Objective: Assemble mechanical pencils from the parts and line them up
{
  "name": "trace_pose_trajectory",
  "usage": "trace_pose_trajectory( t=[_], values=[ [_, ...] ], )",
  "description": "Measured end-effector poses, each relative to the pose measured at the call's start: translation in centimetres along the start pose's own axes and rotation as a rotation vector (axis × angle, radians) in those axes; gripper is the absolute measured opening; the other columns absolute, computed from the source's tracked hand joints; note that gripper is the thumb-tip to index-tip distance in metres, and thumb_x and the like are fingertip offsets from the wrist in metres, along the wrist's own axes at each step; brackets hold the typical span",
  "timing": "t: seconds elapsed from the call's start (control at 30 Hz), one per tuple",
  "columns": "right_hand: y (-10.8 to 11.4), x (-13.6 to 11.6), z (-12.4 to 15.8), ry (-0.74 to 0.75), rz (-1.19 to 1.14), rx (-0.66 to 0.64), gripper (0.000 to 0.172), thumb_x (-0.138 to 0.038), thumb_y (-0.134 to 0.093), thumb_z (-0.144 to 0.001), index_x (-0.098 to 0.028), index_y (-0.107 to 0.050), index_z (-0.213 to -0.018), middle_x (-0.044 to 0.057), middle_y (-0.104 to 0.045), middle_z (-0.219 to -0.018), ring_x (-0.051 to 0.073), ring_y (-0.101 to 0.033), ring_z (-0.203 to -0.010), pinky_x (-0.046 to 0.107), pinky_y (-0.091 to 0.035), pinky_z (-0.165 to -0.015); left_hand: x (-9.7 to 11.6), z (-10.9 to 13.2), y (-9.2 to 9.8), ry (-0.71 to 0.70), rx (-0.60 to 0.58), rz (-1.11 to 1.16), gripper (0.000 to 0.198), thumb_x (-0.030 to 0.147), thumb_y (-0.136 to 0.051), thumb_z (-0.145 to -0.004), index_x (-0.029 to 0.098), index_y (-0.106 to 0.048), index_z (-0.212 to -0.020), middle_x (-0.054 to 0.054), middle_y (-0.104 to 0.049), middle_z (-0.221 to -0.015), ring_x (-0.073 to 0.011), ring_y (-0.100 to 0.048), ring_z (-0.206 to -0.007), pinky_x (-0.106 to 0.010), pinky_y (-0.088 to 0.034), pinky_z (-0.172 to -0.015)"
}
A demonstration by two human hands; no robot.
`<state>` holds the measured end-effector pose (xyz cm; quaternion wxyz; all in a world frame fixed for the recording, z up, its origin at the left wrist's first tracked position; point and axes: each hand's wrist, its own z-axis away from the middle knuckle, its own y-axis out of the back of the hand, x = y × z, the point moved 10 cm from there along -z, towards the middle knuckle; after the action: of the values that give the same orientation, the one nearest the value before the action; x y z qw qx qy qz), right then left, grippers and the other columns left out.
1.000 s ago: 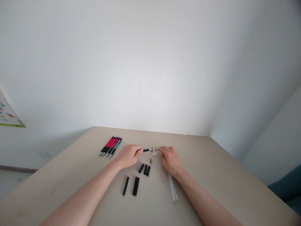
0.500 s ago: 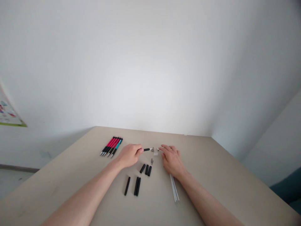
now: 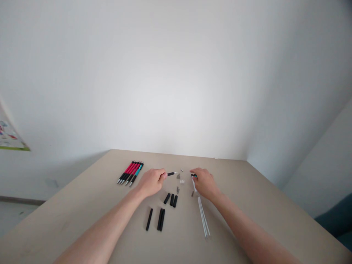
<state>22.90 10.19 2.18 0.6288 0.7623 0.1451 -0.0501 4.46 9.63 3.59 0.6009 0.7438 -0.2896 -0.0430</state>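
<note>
My left hand [image 3: 152, 182] is closed around a black pen barrel [image 3: 171, 174], whose thin pale tip points right. Across from it, my right hand [image 3: 205, 183] bends its fingers down over black-ended pieces [image 3: 193, 175], one white along its length and one with a bit of teal. Its thumb and what its fingertips grip are mostly hidden. Between the hands lie small metal pieces [image 3: 178, 176], a few clear plastic bits [image 3: 182, 182] and a tiny silver part [image 3: 182, 170]. More metal pieces [image 3: 178, 190] are closer to me.
Several red and teal pens [image 3: 132, 172] lie side by side at left. Short black tubes [image 3: 172, 200] and longer black tubes [image 3: 161, 220] lie in front. White refills [image 3: 203, 218] rest by my right forearm, near a small brownish piece [image 3: 192, 194]. The table [image 3: 132, 242] meets the wall behind.
My right hand has drawn right, away from the small metal parts, and its fingers have bent down, uncovering the black-ended pieces. The left hand still holds the pen barrel in nearly the same place.
</note>
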Motion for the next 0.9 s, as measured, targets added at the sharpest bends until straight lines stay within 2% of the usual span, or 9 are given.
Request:
trace_pose_trajectory(
  t=[0.23,0.33,0.43,0.53,0.67,0.73,0.83,0.9],
  values=[
    [-1.4,-1.1,-5.3,-0.012,0.049,-0.044,0.025,-0.028,-0.056,-0.083,-0.019,-0.066,-0.104,0.010,-0.065,-0.108,0.024,-0.057,-0.104,0.038,-0.040,-0.088,-0.4,0.0,0.0,0.006,0.009,-0.007,0.029,0.029,-0.038,-0.092,0.020,-0.061,-0.078,-0.003,-0.066,-0.074,-0.0175,-0.060,-0.071,-0.025,-0.032,-0.060],
    [-2.5,-1.6,-6.5,-0.033,0.057,-0.058,0.015,-0.016,-0.057,-0.080,-0.015,-0.069,-0.090,0.014,-0.068,-0.097,0.024,-0.061,-0.096,0.035,-0.043,-0.082,-0.4,0.0,0.2,0.003,0.014,0.003,0.029,0.029,-0.037,-0.092,0.020,-0.061,-0.078,-0.003,-0.066,-0.074,-0.0172,-0.060,-0.071,-0.025,-0.033,-0.060],
    [-2.6,-1.9,-6.6,-0.025,0.031,-0.048,0.019,-0.006,-0.051,-0.079,-0.012,-0.069,-0.085,0.016,-0.068,-0.091,0.023,-0.063,-0.089,0.032,-0.045,-0.076,-0.5,0.1,0.3,0.005,0.011,0.007,0.029,0.029,-0.037,-0.092,0.020,-0.061,-0.078,-0.003,-0.066,-0.073,-0.0171,-0.059,-0.070,-0.025,-0.032,-0.060],
    [-1.2,-2.1,-5.5,0.010,-0.021,0.006,0.023,-0.004,-0.047,-0.080,-0.013,-0.066,-0.089,0.013,-0.068,-0.093,0.021,-0.062,-0.089,0.030,-0.044,-0.075,-0.5,0.1,0.6,0.004,0.013,0.002,0.029,0.029,-0.037,-0.092,0.019,-0.061,-0.078,-0.003,-0.066,-0.073,-0.0174,-0.059,-0.070,-0.024,-0.031,-0.060],
    [1.5,-2.7,-1.9,0.070,-0.125,0.108,0.021,-0.008,-0.043,-0.084,-0.016,-0.061,-0.091,0.007,-0.066,-0.092,0.016,-0.061,-0.084,0.025,-0.044,-0.072,-0.3,0.1,0.6,0.001,0.011,0.005,0.030,0.030,-0.036,-0.092,0.019,-0.060,-0.078,-0.003,-0.065,-0.072,-0.0173,-0.059,-0.070,-0.024,-0.032,-0.059],
    [3.0,-3.2,0.4,0.135,-0.342,0.203,0.017,-0.010,-0.044,-0.082,-0.018,-0.060,-0.084,0.004,-0.065,-0.080,0.015,-0.060,-0.074,0.025,-0.044,-0.066,0.1,0.1,0.5,-0.021,0.006,0.026,0.030,0.030,-0.036,-0.092,0.019,-0.060,-0.079,-0.003,-0.065,-0.074,-0.0171,-0.059,-0.071,-0.024,-0.033,-0.060],
    [3.1,-3.1,2.9,0.147,-0.582,0.195,0.017,-0.013,-0.041,-0.083,-0.020,-0.056,-0.088,0.000,-0.062,-0.069,0.013,-0.059,-0.062,0.025,-0.045,-0.061,1.1,0.2,0.3,-0.083,-0.002,0.060,0.031,0.030,-0.036,-0.093,0.020,-0.061,-0.078,-0.002,-0.064,-0.072,-0.0160,-0.058,-0.070,-0.024,-0.035,-0.062],
    [2.8,-3.4,3.7,0.188,-0.630,0.174,0.017,-0.015,-0.044,-0.082,-0.020,-0.056,-0.092,0.001,-0.062,-0.075,0.013,-0.060,-0.065,0.025,-0.047,-0.061,1.8,0.3,0.1,-0.128,-0.019,0.086,0.032,0.031,-0.035,-0.093,0.020,-0.061,-0.078,-0.001,-0.064,-0.071,-0.0150,-0.056,-0.067,-0.024,-0.035,-0.062]
  ],
)
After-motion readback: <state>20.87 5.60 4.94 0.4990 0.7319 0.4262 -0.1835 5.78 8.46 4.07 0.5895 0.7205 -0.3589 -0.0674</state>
